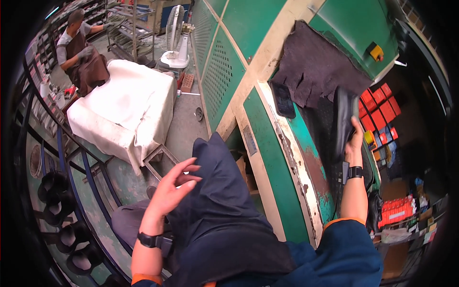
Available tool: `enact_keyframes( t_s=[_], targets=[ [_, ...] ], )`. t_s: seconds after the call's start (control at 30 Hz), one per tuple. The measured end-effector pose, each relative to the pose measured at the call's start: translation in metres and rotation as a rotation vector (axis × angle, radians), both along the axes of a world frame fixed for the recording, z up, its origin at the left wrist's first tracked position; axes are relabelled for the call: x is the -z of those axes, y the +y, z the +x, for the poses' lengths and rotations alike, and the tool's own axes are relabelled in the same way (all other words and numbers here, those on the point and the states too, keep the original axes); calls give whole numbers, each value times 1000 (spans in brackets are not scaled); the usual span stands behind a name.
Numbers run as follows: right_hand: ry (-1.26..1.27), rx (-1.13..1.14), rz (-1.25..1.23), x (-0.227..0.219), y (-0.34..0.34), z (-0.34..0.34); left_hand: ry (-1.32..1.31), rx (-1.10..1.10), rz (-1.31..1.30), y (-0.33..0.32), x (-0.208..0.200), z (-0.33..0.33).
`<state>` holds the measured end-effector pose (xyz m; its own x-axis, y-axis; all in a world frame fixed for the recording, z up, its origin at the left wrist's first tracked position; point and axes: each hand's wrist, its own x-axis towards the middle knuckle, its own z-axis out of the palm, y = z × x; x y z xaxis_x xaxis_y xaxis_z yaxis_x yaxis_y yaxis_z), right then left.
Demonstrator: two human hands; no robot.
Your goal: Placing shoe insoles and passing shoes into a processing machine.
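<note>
At the far left I see dark round shapes (51, 187) on a curved blue rack (91, 167), but the rim of the picture is so dark that I cannot tell what they are. Above them another person (79, 50) in a brown apron sits with gloved hands; the work under those hands is too small to make out. Next comes a big form under a white cloth (126, 103), which hides fully what is below it, and behind it stands a white fan (176, 36).

My left hand (172, 189) hangs in the air over my dark apron (217, 210), with fingers spread apart and holding nothing. A black watch sits on that wrist.

To the right is the green machine (229, 71) with its worn counter (306, 158). A dark grey sheet of leather (318, 67) lies there, and it covers part of the surface.

My right hand (355, 143) is clamped on a black shoe (343, 119), which stands on end just above the counter, sole side toward me; the hand hides its lower end.

At the far right, red boxes (380, 107) lie stacked in a dim shelf, and lower a container of small red items (397, 210) is partly cut by the shadow.
</note>
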<state>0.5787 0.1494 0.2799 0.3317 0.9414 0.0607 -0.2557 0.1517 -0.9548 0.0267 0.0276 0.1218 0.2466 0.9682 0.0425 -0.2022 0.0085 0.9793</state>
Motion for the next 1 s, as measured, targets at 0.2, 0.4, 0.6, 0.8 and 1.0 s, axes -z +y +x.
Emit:
enact_keyframes(
  t_s=[0.2,0.4,0.6,0.8,1.0],
  targets=[
    [286,-540,232,-11,-44,-210,-476,288,-11,13,-27,53],
    [346,-753,-277,129,-11,-324,-689,122,-301,-45,-2,41],
    [466,-830,-899,304,-8,-396,-994,-56,-672,-91,74,15],
    [514,-825,-859,320,-30,-404,-897,-278,-719,-106,99,13],
    [390,-972,-812,300,-35,-406,-487,-398,-790,-111,88,12]
  ],
)
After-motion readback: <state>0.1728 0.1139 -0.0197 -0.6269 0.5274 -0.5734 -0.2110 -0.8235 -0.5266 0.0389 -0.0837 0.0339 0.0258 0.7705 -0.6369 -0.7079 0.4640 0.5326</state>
